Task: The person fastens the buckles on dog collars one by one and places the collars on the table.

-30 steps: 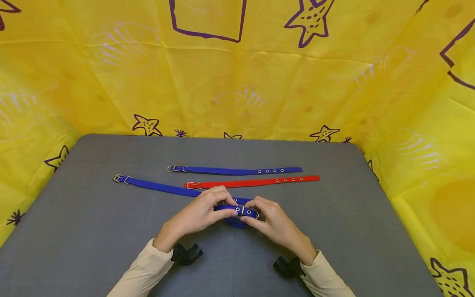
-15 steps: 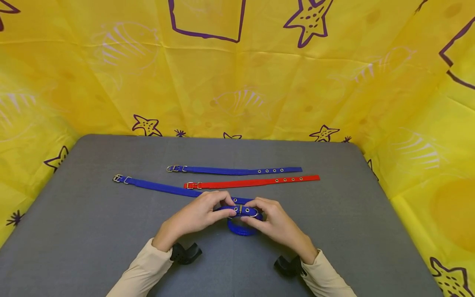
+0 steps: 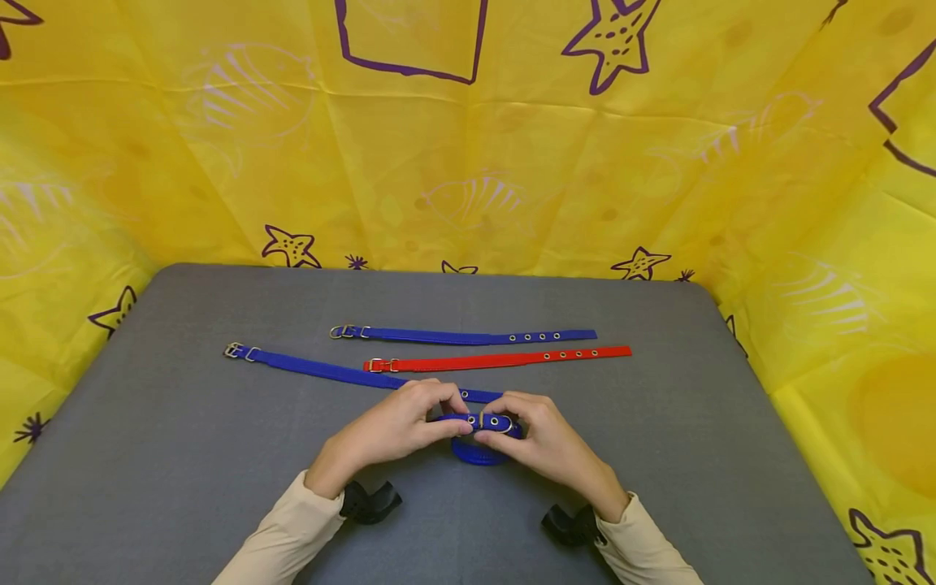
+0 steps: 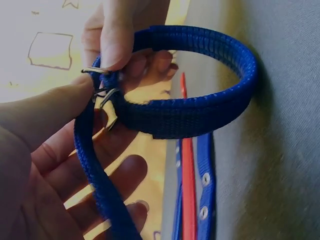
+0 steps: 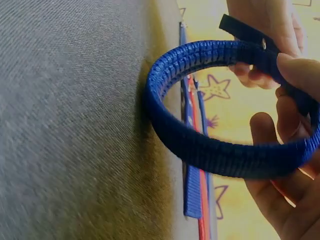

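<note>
A blue collar [image 3: 478,455] with metal eyelets is bent into a round loop above the table. My left hand [image 3: 395,426] pinches its strap at the buckle [image 4: 107,100] between thumb and fingers. From the other side, my right hand [image 3: 544,439] pinches the strap close to a D-ring [image 3: 506,424]. In the left wrist view the strap passes through the buckle area, and a length of it hangs over the left fingers. The right wrist view shows the padded loop [image 5: 210,155] and the strap's free end [image 5: 235,27]. Fingers partly cover the buckle, so its pin is unclear.
Behind the hands a second blue collar [image 3: 314,367] lies stretched out on the grey table [image 3: 183,487], partly covered by the left hand. Beyond it lie a red collar [image 3: 483,361] and another blue collar [image 3: 431,335]. Yellow printed cloth [image 3: 468,146] surrounds the table's back and sides.
The held collar's loop shows lower beneath the hands than a second ago. My left fingertips have shifted slightly right, nearer the right ones. The collars on the table stay put.
</note>
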The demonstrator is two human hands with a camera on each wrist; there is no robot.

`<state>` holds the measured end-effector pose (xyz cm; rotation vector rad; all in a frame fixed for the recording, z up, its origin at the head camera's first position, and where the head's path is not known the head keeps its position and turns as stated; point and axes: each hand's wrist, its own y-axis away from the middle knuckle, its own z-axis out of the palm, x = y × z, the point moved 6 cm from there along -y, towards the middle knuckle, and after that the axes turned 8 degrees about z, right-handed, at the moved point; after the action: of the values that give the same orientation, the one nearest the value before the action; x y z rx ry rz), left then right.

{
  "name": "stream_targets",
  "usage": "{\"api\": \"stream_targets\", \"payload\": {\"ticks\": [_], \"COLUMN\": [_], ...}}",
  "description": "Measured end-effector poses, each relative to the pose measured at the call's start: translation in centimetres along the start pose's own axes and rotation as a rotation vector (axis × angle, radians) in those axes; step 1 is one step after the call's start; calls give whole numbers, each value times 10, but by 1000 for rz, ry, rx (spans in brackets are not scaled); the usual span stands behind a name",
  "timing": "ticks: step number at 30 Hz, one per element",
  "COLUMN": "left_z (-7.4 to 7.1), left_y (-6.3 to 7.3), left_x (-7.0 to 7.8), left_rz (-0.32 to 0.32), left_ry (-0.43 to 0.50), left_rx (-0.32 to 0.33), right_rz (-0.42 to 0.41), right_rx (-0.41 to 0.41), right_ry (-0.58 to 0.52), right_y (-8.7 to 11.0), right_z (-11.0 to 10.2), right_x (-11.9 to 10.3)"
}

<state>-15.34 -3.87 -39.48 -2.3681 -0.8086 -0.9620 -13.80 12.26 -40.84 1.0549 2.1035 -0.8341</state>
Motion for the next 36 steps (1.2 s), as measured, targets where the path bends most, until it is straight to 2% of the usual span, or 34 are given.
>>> {"api": "stream_targets", "payload": {"ticks": [5,8,16,20,27,31,36], "left_z": [8,8,3,3,6,4,2], "left_y": [-3,-3,-1,0,-1,0,0], "left_x": [0,-1,-4,-9,-14,-14,-13], "left_rz": [6,5,-16,-46,-69,-52,3], "left_ry": [-14,-32,-41,-44,-20,17,55], "left_rx": [16,31,31,9,-16,14,73], "right_rz": [-32,-33,41,82,84,97,90], "right_rx": [5,10,18,21,30,38,48], "right_ry": [19,33,40,53,58,52,63], "right_y": [0,-1,-2,-1,-1,0,0], "right_z": [0,-1,-9,-12,-16,-19,-22], "right_x": [-1,0,5,8,8,8,7]}}
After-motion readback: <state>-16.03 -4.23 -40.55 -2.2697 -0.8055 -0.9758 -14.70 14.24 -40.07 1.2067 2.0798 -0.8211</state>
